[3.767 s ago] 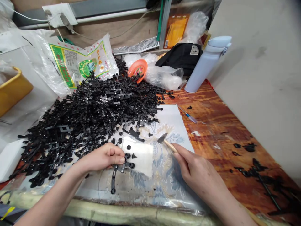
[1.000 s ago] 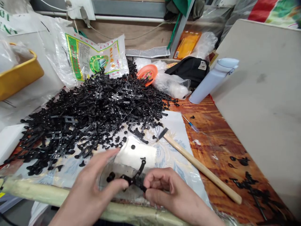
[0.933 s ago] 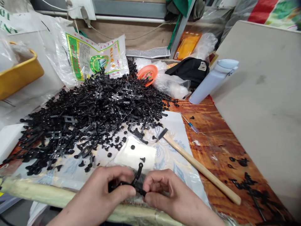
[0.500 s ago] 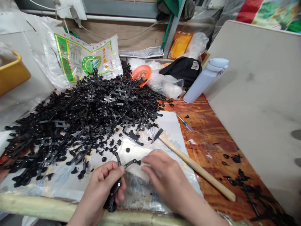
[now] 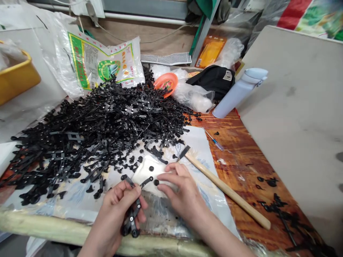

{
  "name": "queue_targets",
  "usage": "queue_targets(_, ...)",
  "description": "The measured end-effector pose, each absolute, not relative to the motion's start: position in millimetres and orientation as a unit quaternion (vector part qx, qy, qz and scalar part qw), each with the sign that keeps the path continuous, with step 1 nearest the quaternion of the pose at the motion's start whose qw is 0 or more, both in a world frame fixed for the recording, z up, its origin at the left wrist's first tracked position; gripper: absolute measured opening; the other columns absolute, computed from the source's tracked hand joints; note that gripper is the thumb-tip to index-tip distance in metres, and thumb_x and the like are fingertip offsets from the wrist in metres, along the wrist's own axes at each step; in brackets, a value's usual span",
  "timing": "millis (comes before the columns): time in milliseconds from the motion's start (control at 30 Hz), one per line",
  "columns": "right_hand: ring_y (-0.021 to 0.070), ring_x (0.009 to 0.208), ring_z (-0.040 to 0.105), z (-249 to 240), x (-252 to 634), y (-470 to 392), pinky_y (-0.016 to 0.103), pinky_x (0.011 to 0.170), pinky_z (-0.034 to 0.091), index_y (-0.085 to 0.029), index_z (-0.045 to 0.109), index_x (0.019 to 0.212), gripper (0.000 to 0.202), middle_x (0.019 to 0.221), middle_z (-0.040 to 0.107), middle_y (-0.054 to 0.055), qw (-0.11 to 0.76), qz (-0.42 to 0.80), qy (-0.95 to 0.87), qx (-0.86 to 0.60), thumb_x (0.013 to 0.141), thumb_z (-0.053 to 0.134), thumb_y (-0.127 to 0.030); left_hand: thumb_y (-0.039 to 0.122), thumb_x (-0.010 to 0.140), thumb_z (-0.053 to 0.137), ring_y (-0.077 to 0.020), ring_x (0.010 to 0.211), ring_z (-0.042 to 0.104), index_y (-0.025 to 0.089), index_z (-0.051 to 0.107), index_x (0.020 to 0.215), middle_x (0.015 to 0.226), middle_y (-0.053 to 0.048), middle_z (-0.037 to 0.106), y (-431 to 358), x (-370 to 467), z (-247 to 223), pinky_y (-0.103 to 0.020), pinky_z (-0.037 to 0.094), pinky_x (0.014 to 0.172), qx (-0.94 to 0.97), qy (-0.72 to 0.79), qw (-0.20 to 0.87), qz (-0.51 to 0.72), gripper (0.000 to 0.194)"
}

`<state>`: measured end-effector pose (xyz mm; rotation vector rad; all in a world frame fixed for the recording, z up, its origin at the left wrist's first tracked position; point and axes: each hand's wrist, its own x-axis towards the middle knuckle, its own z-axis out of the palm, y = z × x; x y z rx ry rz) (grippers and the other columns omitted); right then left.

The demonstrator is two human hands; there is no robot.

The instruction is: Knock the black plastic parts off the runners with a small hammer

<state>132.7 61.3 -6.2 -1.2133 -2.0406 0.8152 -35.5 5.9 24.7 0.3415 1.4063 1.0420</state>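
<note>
The left hand [image 5: 122, 200] grips a black linkage [image 5: 131, 218] near the table's front edge [image 5: 66, 223], one link pointing toward the right hand [image 5: 179, 185]; the right hand's thumb and finger are parted at a small cap [image 5: 156, 182], whether pinching it I cannot tell; beyond lie a pad [image 5: 142, 174], a hammer [image 5: 227, 189] and a heap of black parts [image 5: 107, 117].

A reddish-brown wooden tabletop [image 5: 238, 167] bears a patterned sheet [image 5: 197, 137], a heap of black parts [image 5: 115, 121] at 10 o'clock, a pale blue bottle [image 5: 235, 96] past 1, a screwdriver [image 5: 218, 144] between 2 and 3, and, toward 4, a hammer [image 5: 225, 188] and stray black pieces [image 5: 278, 206].
</note>
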Motion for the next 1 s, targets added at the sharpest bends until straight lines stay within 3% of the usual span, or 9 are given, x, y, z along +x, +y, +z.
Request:
queue_targets(67, 0.0218, 0.095, 0.055, -10.2, 158.6, 68.4, 0.037, 0.084, 0.046, -0.023, 0.068, 0.102, 0.021, 0.100, 0.058, 0.007, 0.317, 0.269, -0.770, -0.484, 0.081, 0.063, -0.023, 0.039, 0.064, 0.076, -0.0102, 0.034, 0.053, 0.019, 0.050, 0.060, 0.050, 0.000, 0.065, 6.0, -30.9, 26.8, -0.016, 0.038, 0.030, 0.142, 0.614, 0.628, 0.456, 0.033)
queue_targets(133, 0.0253, 0.097, 0.053, -16.1, 189.6, 79.5, 0.042, 0.087, 0.043, -0.019, 0.065, 0.106, 0.024, 0.102, 0.059, 0.011, 0.305, 0.121, -0.761, -0.560, 0.086, 0.057, -0.029, 0.040, 0.063, 0.076, -0.0101, 0.033, 0.052, 0.019, 0.049, 0.060, 0.049, 0.000, 0.064, 5.6, -26.9, 27.4, -0.016, 0.038, 0.029, 0.136, 0.616, 0.628, 0.456, 0.034)
queue_targets(200, 0.0283, 0.096, 0.053, -23.4, 214.7, 89.6, 0.045, 0.085, 0.043, -0.015, 0.062, 0.108, 0.029, 0.106, 0.058, 0.014, 0.213, 0.021, -0.745, -0.632, 0.086, 0.053, -0.033, 0.039, 0.062, 0.077, -0.0101, 0.033, 0.052, 0.018, 0.050, 0.060, 0.049, 0.000, 0.064, 5.1, -23.8, 25.7, -0.016, 0.038, 0.029, 0.132, 0.615, 0.628, 0.458, 0.034)
queue_targets(333, 0.0238, 0.082, 0.056, -31.2, 225.1, 92.8, 0.035, 0.073, 0.045, -0.017, 0.061, 0.090, 0.022, 0.085, 0.059, 0.009, 0.148, 0.034, -0.750, -0.644, 0.092, 0.042, -0.027, 0.037, 0.063, 0.077, -0.0099, 0.035, 0.052, 0.017, 0.053, 0.063, 0.051, 0.000, 0.065, 3.7, -19.4, 20.1, -0.016, 0.040, 0.030, 0.129, 0.622, 0.621, 0.460, 0.031)
queue_targets(533, 0.0249, 0.088, 0.053, -25.9, 204.1, 84.8, 0.033, 0.072, 0.041, -0.019, 0.057, 0.098, 0.014, 0.094, 0.057, 0.009, 0.114, 0.028, -0.765, -0.634, 0.089, 0.050, -0.028, 0.035, 0.059, 0.079, -0.0102, 0.037, 0.054, 0.017, 0.054, 0.061, 0.052, 0.001, 0.066, 0.9, -14.4, 20.7, -0.015, 0.039, 0.030, 0.119, 0.640, 0.588, 0.480, 0.031)
queue_targets(1000, 0.0258, 0.086, 0.054, -29.4, 204.5, 86.9, 0.033, 0.073, 0.041, -0.016, 0.057, 0.095, 0.015, 0.091, 0.058, 0.011, 0.128, 0.027, -0.753, -0.644, 0.091, 0.043, -0.022, 0.034, 0.061, 0.078, -0.0103, 0.037, 0.054, 0.017, 0.052, 0.060, 0.052, 0.000, 0.066, 0.3, -8.7, 13.3, -0.017, 0.041, 0.031, 0.125, 0.638, 0.593, 0.474, 0.030)
